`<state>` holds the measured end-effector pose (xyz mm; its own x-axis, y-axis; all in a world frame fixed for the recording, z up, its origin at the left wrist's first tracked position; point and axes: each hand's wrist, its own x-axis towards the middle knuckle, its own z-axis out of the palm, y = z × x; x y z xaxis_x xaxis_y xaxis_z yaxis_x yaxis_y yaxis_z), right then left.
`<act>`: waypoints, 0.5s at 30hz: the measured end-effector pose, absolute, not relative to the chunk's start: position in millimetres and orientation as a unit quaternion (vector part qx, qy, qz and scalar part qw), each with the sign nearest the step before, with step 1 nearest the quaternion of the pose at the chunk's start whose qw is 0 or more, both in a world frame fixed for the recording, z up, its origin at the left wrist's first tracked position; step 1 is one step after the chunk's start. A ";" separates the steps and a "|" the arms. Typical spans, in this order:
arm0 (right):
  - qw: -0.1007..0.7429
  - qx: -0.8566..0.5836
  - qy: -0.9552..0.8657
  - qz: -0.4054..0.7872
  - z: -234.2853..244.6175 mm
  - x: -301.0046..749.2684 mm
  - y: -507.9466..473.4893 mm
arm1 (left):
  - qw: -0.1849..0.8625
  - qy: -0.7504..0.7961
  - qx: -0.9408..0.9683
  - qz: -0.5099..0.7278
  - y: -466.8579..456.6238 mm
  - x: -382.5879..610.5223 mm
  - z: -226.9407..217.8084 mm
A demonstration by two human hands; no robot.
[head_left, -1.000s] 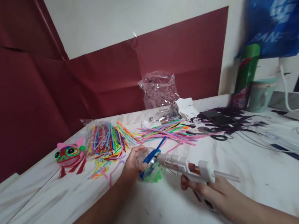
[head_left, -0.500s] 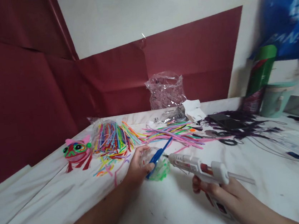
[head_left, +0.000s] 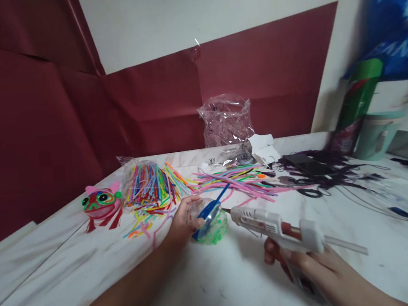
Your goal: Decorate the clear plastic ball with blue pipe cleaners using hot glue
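Note:
My left hand (head_left: 180, 224) is closed around a small clear ball (head_left: 208, 221) on the white table (head_left: 92, 273). The ball carries green strips below and a blue strip (head_left: 212, 208) across its top. In my right hand (head_left: 311, 271) I grip a white glue gun (head_left: 278, 225) by its handle. The gun's nozzle points left and sits just beside the ball. A clear glue stick pokes out of the gun's back end.
A pile of coloured strips (head_left: 156, 185) lies behind the ball, more strips (head_left: 236, 178) to its right. A pink and red decorated ball with eyes (head_left: 101, 206) sits at the left. A crumpled clear bag (head_left: 227, 121), dark purple strips (head_left: 320, 169) and a teal cup (head_left: 376, 133) stand farther back.
The glue gun's nozzle has stayed close to the ball while my view shifted slightly. My left hand has kept its hold on the ball.

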<state>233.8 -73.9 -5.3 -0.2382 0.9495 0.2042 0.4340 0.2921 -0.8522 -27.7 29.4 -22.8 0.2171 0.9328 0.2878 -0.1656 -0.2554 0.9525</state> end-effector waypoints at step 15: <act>0.387 -0.470 -0.722 0.329 -4.3 224.1 -73.6 | 0.516 0.308 0.633 0.487 30.6 -28.4 -27.0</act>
<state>224.1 -73.6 -4.3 -0.2598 0.9330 0.2492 0.4237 0.3420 -0.8388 -28.4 30.6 -27.0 0.3356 0.8931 0.2997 -0.1140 -0.2773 0.9540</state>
